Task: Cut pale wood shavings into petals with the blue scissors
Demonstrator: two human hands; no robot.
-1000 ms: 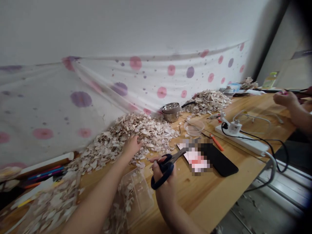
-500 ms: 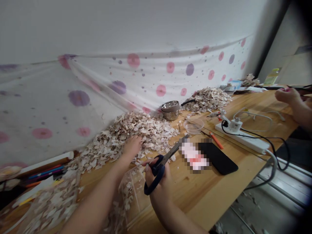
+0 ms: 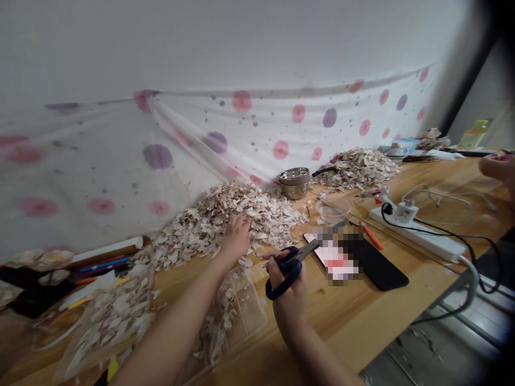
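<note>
My left hand (image 3: 235, 238) reaches into a big heap of pale shell-like flakes (image 3: 225, 214) on the wooden table (image 3: 362, 316), its fingers curled down among the pieces; what they grip is hidden. My right hand (image 3: 287, 284) holds dark-blue-handled scissors (image 3: 287, 265), blades pointing right toward a black phone (image 3: 376, 262). A clear plastic box (image 3: 237, 311) with flakes in it lies between my forearms.
A second flake heap (image 3: 358, 166), a steel saucepan (image 3: 295, 182), a clear bowl (image 3: 333, 209), an orange pen (image 3: 370, 234) and a white power strip (image 3: 418, 230) with cables stand further right. Another person's hand (image 3: 497, 166) shows at the right edge. Coloured pencils (image 3: 102, 266) lie at left.
My left hand stays in the heap, fingers shifting among the flakes. My right hand with the scissors dipped and came back up. The camera has panned a little left.
</note>
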